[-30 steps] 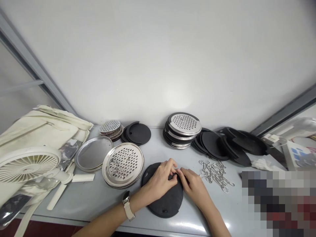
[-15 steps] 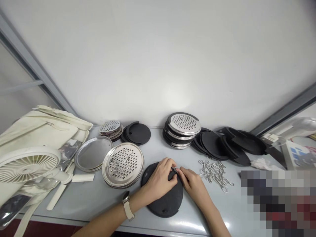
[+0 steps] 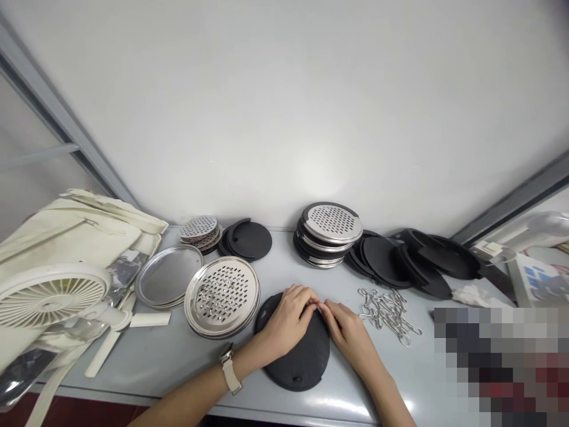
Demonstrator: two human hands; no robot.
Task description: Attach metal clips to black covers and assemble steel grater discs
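Observation:
A round black plastic disc [image 3: 302,362] lies flat on the table in front of me, a small hole near its lower edge. My left hand [image 3: 291,320] reaches across the disc, its thumb and fingers pinched together at the upper right rim. From the right, my right hand [image 3: 344,326] meets it there, fingertips closed and almost touching the left ones. Whatever they pinch is mostly covered by the fingers; a small shiny metal piece showed there a moment earlier. Right of my hands lies a loose pile of bent wire hooks [image 3: 386,314].
Left of the disc are stacked metal grater plates [image 3: 226,296] and plain metal trays [image 3: 171,276]. Behind stand assembled graters [image 3: 331,228], smaller grater plates [image 3: 198,228] and black discs [image 3: 251,240]. Black pan-shaped parts [image 3: 448,255] sit right; a white fan [image 3: 53,299] and cream bag [image 3: 84,228] lie left.
My left fingers have shifted slightly and closed further over the rim, covering the small metal piece and dark part seen before. The right hand and disc stay nearly in place.

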